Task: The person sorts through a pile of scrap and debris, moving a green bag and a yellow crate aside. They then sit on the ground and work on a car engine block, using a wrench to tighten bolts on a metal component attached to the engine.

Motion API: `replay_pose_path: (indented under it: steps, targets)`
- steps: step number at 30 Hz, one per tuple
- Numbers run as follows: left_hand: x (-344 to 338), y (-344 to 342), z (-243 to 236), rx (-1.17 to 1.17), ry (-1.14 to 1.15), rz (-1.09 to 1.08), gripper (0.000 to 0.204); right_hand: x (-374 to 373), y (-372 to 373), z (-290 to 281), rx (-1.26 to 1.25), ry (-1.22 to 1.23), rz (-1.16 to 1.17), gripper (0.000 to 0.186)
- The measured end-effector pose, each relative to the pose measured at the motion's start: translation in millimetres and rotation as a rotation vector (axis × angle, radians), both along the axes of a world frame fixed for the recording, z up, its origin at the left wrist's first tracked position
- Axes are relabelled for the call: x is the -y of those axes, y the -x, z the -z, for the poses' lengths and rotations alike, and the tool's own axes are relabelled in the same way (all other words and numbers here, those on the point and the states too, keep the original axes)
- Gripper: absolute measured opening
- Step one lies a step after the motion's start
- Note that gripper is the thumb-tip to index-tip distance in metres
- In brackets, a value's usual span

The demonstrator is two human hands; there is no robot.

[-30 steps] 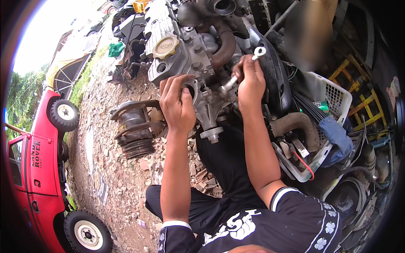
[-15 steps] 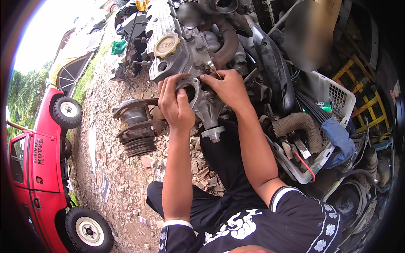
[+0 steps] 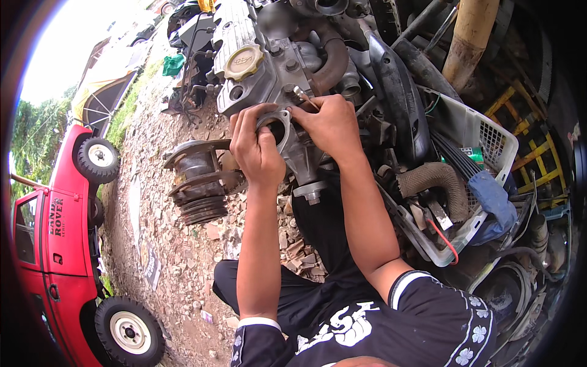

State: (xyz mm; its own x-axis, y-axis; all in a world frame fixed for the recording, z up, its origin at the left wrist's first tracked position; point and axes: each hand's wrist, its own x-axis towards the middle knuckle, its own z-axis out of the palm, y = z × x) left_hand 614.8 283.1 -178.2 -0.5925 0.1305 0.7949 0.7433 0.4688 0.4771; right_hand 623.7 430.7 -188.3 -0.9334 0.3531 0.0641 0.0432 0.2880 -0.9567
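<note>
A cast metal housing [image 3: 299,153] with a round opening and a flanged rim sits against the front of an engine [image 3: 241,30]. A disc-shaped hub [image 3: 310,192] points from it toward my body. My left hand [image 3: 258,147] closes on the left side of the flange, its thumb at the opening and its fingers curled over the edge. On the flange's right, my right hand [image 3: 330,125] pinches a slim metal tool [image 3: 303,96], whose end sticks up past the fingers. My right thumb tip touches the flange or lies right beside it; the exact contact is hidden.
A yellowish oil cap [image 3: 243,62] tops the engine. Left of my arms, a ribbed pulley assembly [image 3: 202,183] stands over gravel [image 3: 183,269]. A white crate [image 3: 498,137] with hoses and parts is at right, near a bamboo pole [image 3: 471,46]. A red vehicle [image 3: 64,220] is parked far left.
Both hands stay at the flange. The tool's end in my right hand has tipped slightly to the left. The whole view has shifted a little.
</note>
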Motion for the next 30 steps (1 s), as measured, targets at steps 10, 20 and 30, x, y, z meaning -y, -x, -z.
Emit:
replay_pose_path:
  steps: [10,20,30]
  targets:
    - [0,2,2,-0.010,-0.002,-0.012,0.033,1,-2,-4,0.013,-0.065,0.025,0.037]
    - [0,0,-1,-0.018,0.005,-0.012,0.032,-6,13,29,-0.087,0.186,-0.098,0.040]
    - [-2,0,1,-0.040,-0.002,-0.029,0.031,4,7,12,-0.012,0.168,0.054,0.038]
